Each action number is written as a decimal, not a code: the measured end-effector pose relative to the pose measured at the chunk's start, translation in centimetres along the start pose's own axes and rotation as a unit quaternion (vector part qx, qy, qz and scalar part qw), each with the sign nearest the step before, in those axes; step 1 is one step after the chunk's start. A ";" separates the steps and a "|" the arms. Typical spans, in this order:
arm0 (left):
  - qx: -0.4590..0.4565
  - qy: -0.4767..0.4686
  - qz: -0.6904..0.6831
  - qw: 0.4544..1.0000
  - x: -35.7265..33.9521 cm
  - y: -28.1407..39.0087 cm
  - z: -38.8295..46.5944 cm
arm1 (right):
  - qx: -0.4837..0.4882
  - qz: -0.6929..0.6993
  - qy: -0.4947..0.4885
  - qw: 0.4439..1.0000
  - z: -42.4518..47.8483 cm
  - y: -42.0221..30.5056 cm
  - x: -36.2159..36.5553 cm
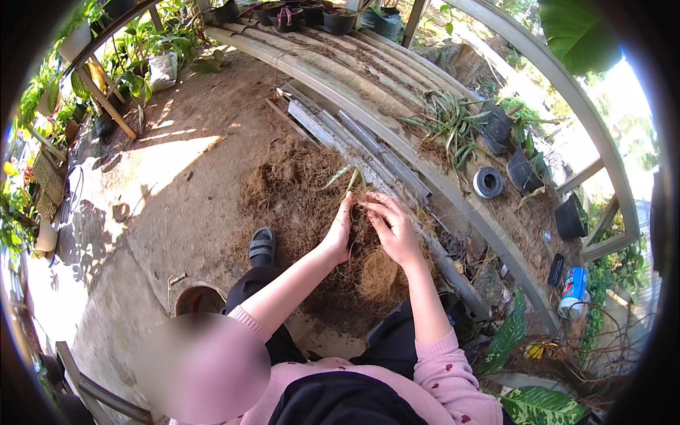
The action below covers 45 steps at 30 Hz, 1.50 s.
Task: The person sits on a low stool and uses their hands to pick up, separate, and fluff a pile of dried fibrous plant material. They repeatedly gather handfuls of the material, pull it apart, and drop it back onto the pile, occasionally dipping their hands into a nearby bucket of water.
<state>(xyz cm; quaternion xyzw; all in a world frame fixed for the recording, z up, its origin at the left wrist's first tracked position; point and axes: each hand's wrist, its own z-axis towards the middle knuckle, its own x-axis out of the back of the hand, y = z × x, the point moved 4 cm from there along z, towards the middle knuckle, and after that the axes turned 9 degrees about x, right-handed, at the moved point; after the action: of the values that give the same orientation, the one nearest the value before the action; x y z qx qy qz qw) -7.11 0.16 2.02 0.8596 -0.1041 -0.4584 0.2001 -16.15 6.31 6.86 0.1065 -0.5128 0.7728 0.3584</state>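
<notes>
A small plant (353,179) with a pale stem and narrow green leaves stands up between my two hands. My left hand (339,234) holds it at the base, thumb along the stem. Dirty with soil, my right hand (394,228) bends its fingers around the brown fibrous clump at the plant's base; the palms hide part of this clump. Below the hands lies a heap of loose brown fibre and soil (297,186), spread on the ground between my feet. A lighter, tangled ball of fibre (380,276) rests just under my right wrist.
Metal channels (324,127) lie right beside the heap, along a raised corrugated bench (340,69). Uprooted plants (451,127), black pots (571,218), a tape roll (488,183) and a blue can (572,292) are on the right. A bucket (199,301) stands left of my leg.
</notes>
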 end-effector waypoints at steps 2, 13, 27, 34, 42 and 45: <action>-0.010 0.017 0.015 1.000 0.1 0.1 -0.4 | 0.004 0.094 -0.011 0.995 0.0 -0.7 -0.7; -0.098 0.027 0.028 0.994 3.6 -0.4 1.8 | 0.108 -0.085 -0.031 0.990 -0.8 -2.2 -4.5; -0.096 -0.050 -0.093 0.990 0.4 1.4 0.2 | 0.049 0.089 0.087 0.991 -0.2 -0.5 -3.6; -0.136 -0.052 -0.084 0.986 0.7 0.6 0.5 | 0.114 -0.051 0.099 0.987 -0.5 -1.9 -4.2; -0.149 0.040 0.025 0.988 1.8 0.5 1.3 | 0.090 -0.085 0.104 0.987 -1.5 -0.7 -4.8; -0.112 0.008 -0.022 0.993 1.9 0.5 2.0 | 0.073 -0.020 0.096 0.993 -1.5 0.2 -4.6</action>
<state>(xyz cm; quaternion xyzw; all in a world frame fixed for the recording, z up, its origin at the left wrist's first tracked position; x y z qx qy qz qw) -7.70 -1.42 -0.19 0.8376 -0.0317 -0.4645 0.2856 -12.67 5.53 3.66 0.0675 -0.4163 0.8074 0.4126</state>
